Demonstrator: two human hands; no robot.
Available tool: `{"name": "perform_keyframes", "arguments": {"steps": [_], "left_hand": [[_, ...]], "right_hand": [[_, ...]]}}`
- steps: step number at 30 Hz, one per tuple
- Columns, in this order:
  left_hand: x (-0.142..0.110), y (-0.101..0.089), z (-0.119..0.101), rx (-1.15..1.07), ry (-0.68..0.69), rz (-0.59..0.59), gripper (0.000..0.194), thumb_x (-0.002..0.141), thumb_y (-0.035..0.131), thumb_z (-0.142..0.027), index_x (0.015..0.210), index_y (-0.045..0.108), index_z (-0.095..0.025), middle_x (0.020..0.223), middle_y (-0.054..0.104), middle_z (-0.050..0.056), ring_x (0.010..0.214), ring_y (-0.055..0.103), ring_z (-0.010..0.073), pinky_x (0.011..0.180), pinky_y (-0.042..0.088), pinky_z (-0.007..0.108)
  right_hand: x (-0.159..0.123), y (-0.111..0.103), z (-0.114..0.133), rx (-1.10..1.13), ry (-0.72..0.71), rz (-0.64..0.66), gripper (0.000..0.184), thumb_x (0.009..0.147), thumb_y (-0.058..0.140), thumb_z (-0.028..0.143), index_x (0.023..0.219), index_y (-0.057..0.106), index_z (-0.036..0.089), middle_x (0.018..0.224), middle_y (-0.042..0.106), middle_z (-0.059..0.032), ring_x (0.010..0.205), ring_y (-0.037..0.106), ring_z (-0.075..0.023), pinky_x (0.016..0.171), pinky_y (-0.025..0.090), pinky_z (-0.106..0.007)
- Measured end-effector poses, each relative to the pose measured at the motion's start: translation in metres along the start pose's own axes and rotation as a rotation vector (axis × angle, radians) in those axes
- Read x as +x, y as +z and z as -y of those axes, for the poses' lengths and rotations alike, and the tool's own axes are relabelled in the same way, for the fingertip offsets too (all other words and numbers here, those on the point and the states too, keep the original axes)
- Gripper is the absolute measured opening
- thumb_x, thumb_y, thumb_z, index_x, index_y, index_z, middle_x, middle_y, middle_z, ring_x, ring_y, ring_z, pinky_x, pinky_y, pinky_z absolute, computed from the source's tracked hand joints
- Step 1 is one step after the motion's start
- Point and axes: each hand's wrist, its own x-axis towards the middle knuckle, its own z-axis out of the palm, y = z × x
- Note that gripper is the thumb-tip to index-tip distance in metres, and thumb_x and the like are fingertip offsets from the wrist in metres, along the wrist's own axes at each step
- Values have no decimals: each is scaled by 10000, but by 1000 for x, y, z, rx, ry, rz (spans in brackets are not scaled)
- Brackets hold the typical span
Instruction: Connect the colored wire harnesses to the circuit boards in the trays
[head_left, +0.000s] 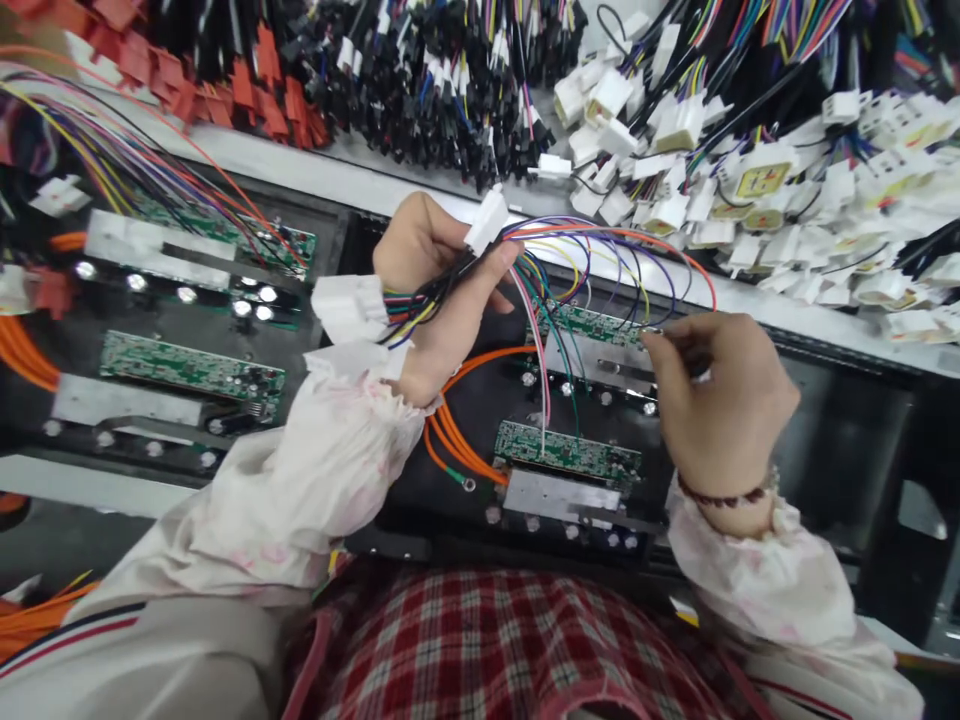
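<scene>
My left hand (442, 290) is closed round a wire harness whose white connector (487, 220) sticks up between thumb and fingers. A larger white connector (349, 308) on short coloured wires hangs beside that wrist. From the grip, loose coloured wires (592, 235) fan out to the right, some running down to the green circuit boards. My right hand (724, 400) pinches at the right end of the upper circuit board (592, 325), where several wires end; its fingertips hide exactly what they hold. Below lies a second circuit board (566, 450) with a silver metal block.
Orange cables (450, 430) curve left of the boards, one ending in a ring terminal (469, 484). More wired boards (195, 360) sit at the left. Bundles with red connectors (277, 105) and white connectors (750, 190) are heaped behind a white ledge (420, 175).
</scene>
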Motion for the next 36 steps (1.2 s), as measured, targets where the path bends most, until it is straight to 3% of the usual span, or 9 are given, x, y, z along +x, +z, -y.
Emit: {"name": "perform_keyframes", "arguments": {"steps": [4,10,13,19,24,29,33,36], "left_hand": [[-1,0,3,-30,29,-14,368,767,871,-304,763,504,-266,658,693,-59,481,644,135,392,513,256],[-1,0,2,-65,42,5,353,807,827,-226,784,476,-257,644,679,-66,494,660,130,388,540,238],[-1,0,3,-82,70,-12,363,796,848,-251,796,485,-254,667,676,-64,555,695,137,390,555,223],[0,-1,7,-67,98,6,361,802,854,-284,795,494,-252,660,683,-67,479,655,121,370,524,227],[-2,-2,3,-57,72,8,351,805,850,-300,785,502,-261,662,691,-65,470,647,129,380,500,258],[-3,-2,-2,1,-11,-5,368,771,869,-373,750,519,-261,672,687,-55,464,614,133,413,489,301],[-2,0,0,-24,10,-23,322,814,821,-288,730,512,-263,650,670,-49,452,611,134,389,484,292],[-2,0,-1,-19,27,-11,319,825,807,-246,723,506,-264,639,655,-51,447,600,118,381,479,267]], "right_hand": [[3,-2,24,5,-201,226,176,958,584,322,874,655,184,871,638,-84,840,623,-222,728,478,-345],[20,6,18,123,-29,69,99,961,602,300,977,658,219,849,720,-27,745,679,-184,642,463,-313],[23,7,13,202,-13,142,80,943,625,296,951,672,231,861,732,-31,769,693,-190,668,488,-320],[13,3,13,411,107,295,92,895,677,300,890,675,208,765,705,4,652,652,-135,605,491,-260],[16,-6,18,380,56,251,77,870,691,266,831,677,201,758,694,-2,661,630,-129,619,482,-256],[19,-5,14,609,232,354,132,868,691,322,845,651,198,645,652,20,528,598,-112,492,459,-228],[21,-7,9,694,270,394,189,808,746,358,853,652,201,651,665,14,532,626,-124,477,488,-226],[25,-9,13,629,221,291,179,809,752,341,877,653,208,717,686,9,612,665,-131,551,524,-241]]}}
